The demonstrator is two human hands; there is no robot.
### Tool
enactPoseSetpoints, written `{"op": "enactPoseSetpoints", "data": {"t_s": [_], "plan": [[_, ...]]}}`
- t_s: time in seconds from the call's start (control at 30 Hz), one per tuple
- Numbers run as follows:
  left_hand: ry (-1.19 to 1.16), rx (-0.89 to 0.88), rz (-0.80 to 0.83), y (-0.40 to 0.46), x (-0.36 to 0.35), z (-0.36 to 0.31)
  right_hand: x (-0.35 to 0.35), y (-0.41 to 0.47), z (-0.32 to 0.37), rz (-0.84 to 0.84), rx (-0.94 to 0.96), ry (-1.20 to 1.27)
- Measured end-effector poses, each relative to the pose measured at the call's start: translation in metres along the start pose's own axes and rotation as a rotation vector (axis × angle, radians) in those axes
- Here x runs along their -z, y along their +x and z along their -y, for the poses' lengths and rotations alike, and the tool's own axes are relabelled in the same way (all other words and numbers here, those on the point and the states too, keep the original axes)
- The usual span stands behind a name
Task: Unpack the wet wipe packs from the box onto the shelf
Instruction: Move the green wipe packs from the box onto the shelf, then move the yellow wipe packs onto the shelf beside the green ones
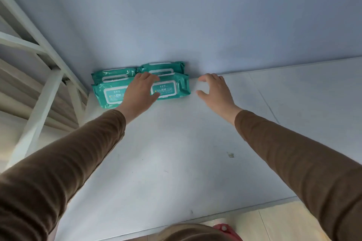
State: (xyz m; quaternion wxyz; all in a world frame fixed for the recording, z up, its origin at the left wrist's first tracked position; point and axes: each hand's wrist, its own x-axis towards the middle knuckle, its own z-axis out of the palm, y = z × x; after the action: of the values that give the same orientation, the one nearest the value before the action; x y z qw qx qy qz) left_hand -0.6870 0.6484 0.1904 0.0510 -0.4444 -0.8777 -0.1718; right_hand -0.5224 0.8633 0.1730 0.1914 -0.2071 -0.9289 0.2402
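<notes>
**Head view: wet wipe packs at the shelf's rear left corner**

Head camera looks down along both arms onto a pale grey shelf [166, 152] that meets a blue-grey wall [195, 15] at the back.

1. Task items. Teal wet wipe packs [170, 88] lie flat on the shelf in its rear left corner, against the wall. They form two side-by-side piles, each showing an upper pack with a second pack edge visible behind it. The left pile [109, 94] and the right pile touch along their inner sides. White label panels face up.

2. Left hand [141, 92]. Palm down, fingers extended and spread, it rests across the seam between the two front packs. The fingers lie flat on the packs and are not curled around either one. A brown sleeve [68, 162] covers the forearm up to the wrist.

3. Right hand [213, 92]. It is held just to the right of the right pile, apart from it. Thumb and fingers are parted and lightly curved, and nothing is held between them. Whether the fingertips touch the shelf cannot be told.

4. Surroundings. A white metal frame [39, 60] with slanted bars stands at the left of the shelf. A small dark mark [231, 155] sits on the shelf surface, well in front of the packs. Light wood-tone flooring [284, 219] shows beyond the shelf's near edge.
</notes>
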Motion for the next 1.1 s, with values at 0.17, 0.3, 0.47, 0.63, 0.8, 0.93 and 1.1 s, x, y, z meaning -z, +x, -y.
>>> {"op": "enactPoseSetpoints", "data": {"t_s": [0.17, 0.3, 0.47, 0.63, 0.8, 0.93, 1.1], "plan": [[-0.103, -0.117, 0.083, 0.009, -0.035, -0.096, 0.059, -0.065, -0.056, 0.006, -0.128, -0.041], [-0.158, -0.251, 0.146, 0.009, -0.066, -0.201, 0.116, -0.135, -0.112, -0.039, -0.234, -0.077], [-0.221, -0.399, 0.204, -0.015, -0.11, -0.351, 0.194, -0.245, -0.191, -0.083, -0.334, -0.12], [-0.265, -0.51, 0.274, -0.062, -0.152, -0.494, 0.266, -0.354, -0.267, -0.106, -0.414, -0.149], [-0.331, -0.599, 0.322, -0.097, -0.19, -0.612, 0.325, -0.436, -0.335, -0.117, -0.518, -0.159], [-0.341, -0.636, 0.409, -0.112, -0.228, -0.685, 0.348, -0.486, -0.395, -0.114, -0.641, -0.102], [-0.371, -0.602, 0.547, -0.112, -0.297, -0.747, 0.365, -0.525, -0.473, -0.091, -0.784, -0.03]]}}
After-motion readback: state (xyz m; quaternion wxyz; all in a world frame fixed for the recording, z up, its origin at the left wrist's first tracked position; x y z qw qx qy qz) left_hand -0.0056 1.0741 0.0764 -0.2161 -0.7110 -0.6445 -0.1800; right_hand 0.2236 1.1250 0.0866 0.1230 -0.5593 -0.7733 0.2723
